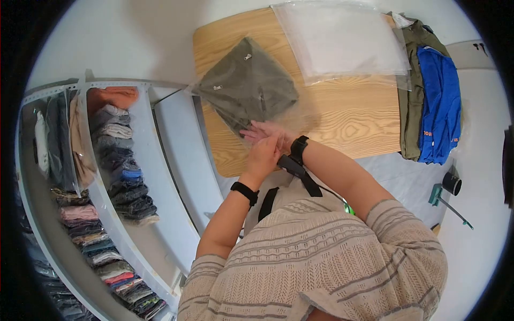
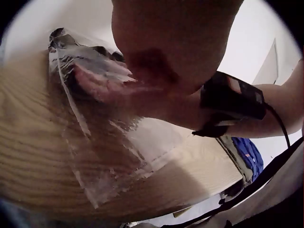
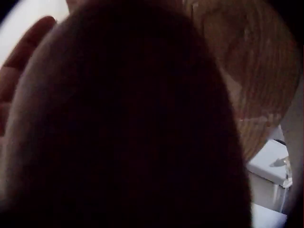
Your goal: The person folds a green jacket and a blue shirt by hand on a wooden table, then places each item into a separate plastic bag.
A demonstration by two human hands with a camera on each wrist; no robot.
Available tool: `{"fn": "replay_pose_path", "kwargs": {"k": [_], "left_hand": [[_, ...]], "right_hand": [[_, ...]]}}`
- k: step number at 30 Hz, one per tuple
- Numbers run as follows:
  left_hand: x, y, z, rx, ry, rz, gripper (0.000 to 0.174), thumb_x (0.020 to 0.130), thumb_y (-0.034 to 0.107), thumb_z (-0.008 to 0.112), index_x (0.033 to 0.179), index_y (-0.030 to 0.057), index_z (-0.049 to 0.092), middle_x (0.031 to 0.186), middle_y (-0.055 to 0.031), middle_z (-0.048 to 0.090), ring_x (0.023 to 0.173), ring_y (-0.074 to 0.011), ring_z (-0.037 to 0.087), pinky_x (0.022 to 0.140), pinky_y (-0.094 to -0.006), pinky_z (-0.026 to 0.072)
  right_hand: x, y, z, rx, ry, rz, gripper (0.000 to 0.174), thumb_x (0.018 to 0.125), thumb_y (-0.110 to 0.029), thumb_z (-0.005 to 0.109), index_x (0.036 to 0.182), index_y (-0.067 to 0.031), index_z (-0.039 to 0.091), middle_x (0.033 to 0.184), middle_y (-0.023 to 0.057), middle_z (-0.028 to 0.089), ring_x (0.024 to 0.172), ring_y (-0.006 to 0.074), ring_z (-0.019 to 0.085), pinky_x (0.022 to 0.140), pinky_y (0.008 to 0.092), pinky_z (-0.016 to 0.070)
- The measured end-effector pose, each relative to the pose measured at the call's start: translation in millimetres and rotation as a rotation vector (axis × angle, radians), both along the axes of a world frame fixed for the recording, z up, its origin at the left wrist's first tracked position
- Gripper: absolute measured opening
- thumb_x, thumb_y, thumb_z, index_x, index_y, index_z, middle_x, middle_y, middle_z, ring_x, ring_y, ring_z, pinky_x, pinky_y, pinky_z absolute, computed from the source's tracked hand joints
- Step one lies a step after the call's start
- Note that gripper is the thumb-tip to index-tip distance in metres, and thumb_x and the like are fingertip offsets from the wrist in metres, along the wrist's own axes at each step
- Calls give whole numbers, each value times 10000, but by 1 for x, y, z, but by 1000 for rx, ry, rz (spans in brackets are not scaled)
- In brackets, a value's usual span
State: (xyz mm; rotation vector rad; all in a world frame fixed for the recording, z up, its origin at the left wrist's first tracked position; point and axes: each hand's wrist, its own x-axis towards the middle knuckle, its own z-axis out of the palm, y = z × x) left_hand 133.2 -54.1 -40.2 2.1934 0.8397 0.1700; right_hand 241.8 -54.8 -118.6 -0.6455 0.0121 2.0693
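Legible text: none in any view.
Blue shirt (image 1: 440, 101), right end of table (image 1: 348, 117): orange print (image 1: 428, 133) low on its left edge, too small to read. Grey garment (image 1: 249, 88), left end of table: two small pale tags (image 1: 248, 56), no characters resolved. Black wrist bands (image 1: 298, 146), near table's front edge: no marking made out. Left wrist view blurred, right wrist view mostly blocked; nothing readable in either.

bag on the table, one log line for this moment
bag: garment inside, on table | right hand: flat on bag's near end | left hand: over right hand, grip unclear | beside: spare bags, clothes pile
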Motion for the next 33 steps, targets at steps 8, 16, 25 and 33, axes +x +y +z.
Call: {"fn": "replay_pose_path", "kwargs": {"k": [8,16,25,33], "left_hand": [[-23,6,1,-125,-29,14,505,759,84,622,1237,70,460,856,-139,573,765,-288,549,689,-363,448],[-95,38,-49,-377,-189,819,438,832,269,647,1157,18,496,862,-29,543,726,-130,506,669,-250,431],[-85,60,-66,-892,-221,836,255,871,289,596,788,50,567,715,-19,562,588,-78,483,523,-230,372],[-102,58,-84,-1024,-338,931,187,891,200,555,780,49,542,681,-18,538,597,-100,514,540,-227,407]], "right_hand": [[4,-31,-106,624,-559,411,474,850,-275,599,1269,-92,475,1146,109,562,1082,201,512,933,324,392],[127,-82,88,486,-1222,798,253,846,-249,573,930,-31,669,919,106,648,885,211,594,790,316,462],[133,-14,34,69,-1652,-34,339,803,-321,655,886,5,609,778,89,636,716,155,585,646,281,457],[140,-36,-6,35,-1407,199,244,800,-225,651,806,9,581,755,72,635,678,140,599,605,267,458]]}}
